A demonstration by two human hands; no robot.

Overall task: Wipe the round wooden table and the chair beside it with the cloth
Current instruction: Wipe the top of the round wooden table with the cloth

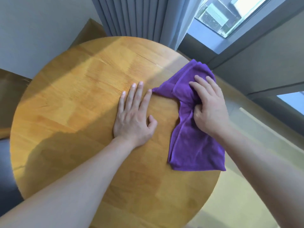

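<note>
Head view looked down on the round wooden table (74, 104), with both bare arms reaching over it. Right hand (209, 106) gripped the purple cloth (189, 145), fingers and thumb bunched into the fabric near its middle, pressing it onto the tabletop at the right edge. Cloth lay crumpled, one corner pointing left and almost touching the left index fingertip, the rest trailing back toward the person along the table's right rim. Left hand (133, 116) lay flat and released on the wood, fingers straight and spread, holding nothing (looked like bracing, judging by the palm-down pose).

Step in hand, as a judgement: wiping the tabletop, working the right side. No dirt or wet streaks could be made out, so how much was covered could not be told. The chair (9, 102) showed only partly at the left edge beyond the table, brown seat or back, untouched by either hand; that part of the task looked not yet begun.

Next move probably calls for sweeping the cloth leftward across the centre and far rim, which means lifting the left hand out of the way first. Grey curtain (131, 15) and a window (230, 15) sat behind the table.
</note>
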